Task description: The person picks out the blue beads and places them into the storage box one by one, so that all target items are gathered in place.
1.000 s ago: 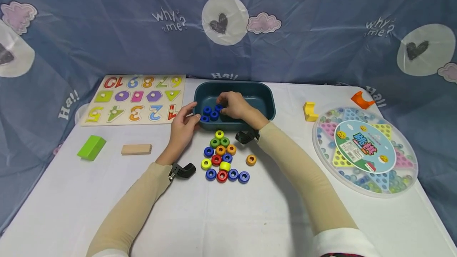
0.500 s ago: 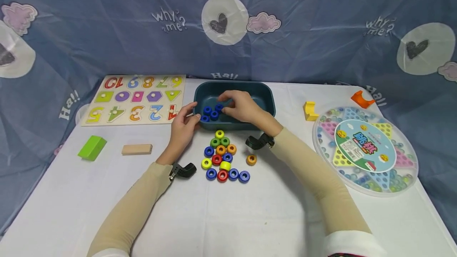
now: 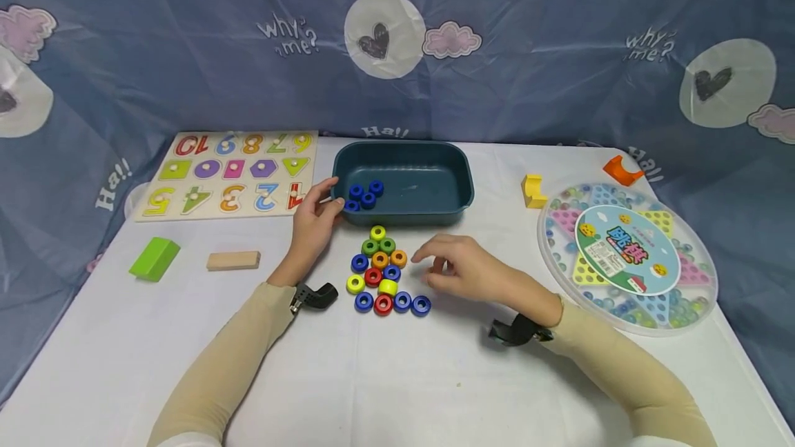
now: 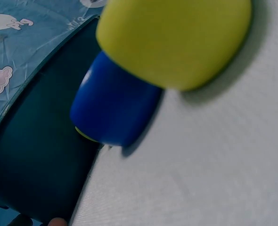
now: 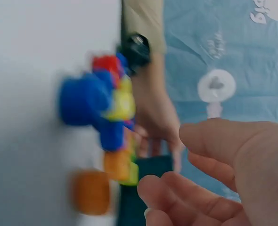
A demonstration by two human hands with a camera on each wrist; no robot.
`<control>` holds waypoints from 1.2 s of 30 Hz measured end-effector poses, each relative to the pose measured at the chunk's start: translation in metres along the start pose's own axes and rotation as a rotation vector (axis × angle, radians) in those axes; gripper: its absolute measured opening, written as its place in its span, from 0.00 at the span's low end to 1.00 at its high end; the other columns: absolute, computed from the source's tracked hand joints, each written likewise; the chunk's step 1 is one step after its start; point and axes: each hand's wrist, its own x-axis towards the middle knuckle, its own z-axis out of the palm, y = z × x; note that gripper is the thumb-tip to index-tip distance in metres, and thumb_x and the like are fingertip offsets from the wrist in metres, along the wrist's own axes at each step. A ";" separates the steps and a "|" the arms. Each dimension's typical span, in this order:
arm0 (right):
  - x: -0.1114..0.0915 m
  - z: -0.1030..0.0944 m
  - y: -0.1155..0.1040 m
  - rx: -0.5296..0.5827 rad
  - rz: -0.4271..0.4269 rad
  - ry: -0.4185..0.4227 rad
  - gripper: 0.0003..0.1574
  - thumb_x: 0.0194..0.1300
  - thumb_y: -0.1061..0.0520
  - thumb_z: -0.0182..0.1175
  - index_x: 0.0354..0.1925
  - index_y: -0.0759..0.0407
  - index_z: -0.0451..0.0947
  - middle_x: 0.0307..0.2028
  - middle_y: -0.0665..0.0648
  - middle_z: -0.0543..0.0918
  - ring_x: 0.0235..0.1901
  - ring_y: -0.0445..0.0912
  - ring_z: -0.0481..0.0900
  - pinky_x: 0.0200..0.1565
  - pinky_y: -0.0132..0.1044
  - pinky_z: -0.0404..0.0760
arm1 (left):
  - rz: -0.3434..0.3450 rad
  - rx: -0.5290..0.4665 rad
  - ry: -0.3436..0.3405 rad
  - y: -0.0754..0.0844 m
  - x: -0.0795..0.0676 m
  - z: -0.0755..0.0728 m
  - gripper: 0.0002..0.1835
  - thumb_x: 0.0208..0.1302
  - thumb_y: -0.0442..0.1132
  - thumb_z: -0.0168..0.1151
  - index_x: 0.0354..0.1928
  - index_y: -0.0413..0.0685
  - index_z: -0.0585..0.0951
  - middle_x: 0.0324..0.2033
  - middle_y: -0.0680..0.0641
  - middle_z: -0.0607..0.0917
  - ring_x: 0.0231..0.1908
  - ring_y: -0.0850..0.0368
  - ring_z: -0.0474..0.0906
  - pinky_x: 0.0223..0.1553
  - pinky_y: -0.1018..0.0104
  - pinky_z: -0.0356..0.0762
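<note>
My left hand (image 3: 310, 223) rests against the left end of a dark teal plastic bin (image 3: 428, 216), its thumb and index finger touching the front left corner. Several blue beads (image 3: 368, 200) lie inside, near that hand. In front of the bin, several blue, red, yellow, green and orange beads (image 3: 373, 277) form a cluster on the table. My right hand (image 3: 472, 267) hovers just right of them, thumb and fingers apart. The right wrist view shows an orange bead (image 5: 91, 192) by itself beyond the fingertips; the hand hides it in the head view.
A number puzzle board (image 3: 230, 174) lies left of the bin, with a green block (image 3: 154, 259) and a wooden block (image 3: 233, 261) before it. On the right are a round marble game case (image 3: 627, 257), a yellow block (image 3: 533, 192) and an orange block (image 3: 622, 171).
My right hand has come out of the bin and moved toward me and right, to beside the bead cluster. The blue beads stay in the bin. My left hand keeps its place.
</note>
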 end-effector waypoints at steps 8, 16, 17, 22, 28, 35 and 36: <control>-0.020 0.029 0.003 0.058 -0.010 -0.081 0.14 0.60 0.55 0.67 0.46 0.52 0.81 0.41 0.48 0.83 0.33 0.40 0.76 0.35 0.27 0.79 | -0.004 -0.005 0.002 -0.001 0.001 0.000 0.24 0.70 0.40 0.54 0.68 0.51 0.70 0.62 0.42 0.73 0.51 0.57 0.77 0.44 0.73 0.83; -0.020 0.040 0.006 0.021 -0.042 -0.102 0.11 0.57 0.53 0.70 0.39 0.50 0.79 0.34 0.45 0.79 0.31 0.38 0.73 0.32 0.24 0.75 | -0.009 0.012 -0.022 0.030 -0.011 0.001 0.25 0.70 0.36 0.53 0.68 0.43 0.68 0.62 0.35 0.72 0.47 0.62 0.76 0.48 0.58 0.84; -0.020 0.040 0.005 0.019 -0.035 -0.106 0.11 0.57 0.53 0.70 0.38 0.50 0.79 0.34 0.45 0.79 0.31 0.38 0.72 0.32 0.23 0.74 | -0.012 0.016 -0.023 0.031 -0.012 0.001 0.25 0.70 0.36 0.53 0.68 0.43 0.68 0.62 0.35 0.72 0.48 0.61 0.76 0.49 0.56 0.83; -0.021 0.040 0.003 0.028 -0.020 -0.109 0.11 0.57 0.54 0.70 0.39 0.50 0.80 0.35 0.45 0.80 0.31 0.39 0.73 0.32 0.24 0.75 | -0.017 0.009 -0.028 0.033 -0.012 0.001 0.25 0.70 0.36 0.53 0.68 0.43 0.68 0.62 0.35 0.72 0.51 0.54 0.76 0.51 0.52 0.82; -0.021 0.041 0.004 0.029 -0.021 -0.117 0.10 0.58 0.54 0.69 0.39 0.50 0.80 0.35 0.44 0.80 0.31 0.38 0.73 0.32 0.24 0.74 | -0.027 0.001 -0.027 0.032 -0.011 0.000 0.25 0.70 0.36 0.53 0.68 0.44 0.68 0.62 0.35 0.73 0.51 0.55 0.76 0.50 0.54 0.83; -0.020 0.039 0.005 0.036 -0.042 -0.121 0.10 0.58 0.54 0.69 0.39 0.50 0.81 0.33 0.45 0.80 0.30 0.38 0.73 0.32 0.24 0.75 | -0.023 -0.002 -0.015 0.031 -0.012 0.000 0.24 0.70 0.36 0.53 0.67 0.43 0.69 0.62 0.35 0.73 0.51 0.56 0.76 0.49 0.58 0.84; -0.020 0.038 0.005 0.043 -0.052 -0.115 0.09 0.58 0.54 0.69 0.38 0.50 0.81 0.33 0.46 0.80 0.30 0.38 0.73 0.32 0.24 0.75 | -0.022 -0.006 -0.017 0.031 -0.012 0.001 0.25 0.70 0.36 0.53 0.68 0.43 0.69 0.62 0.35 0.73 0.51 0.55 0.76 0.48 0.59 0.84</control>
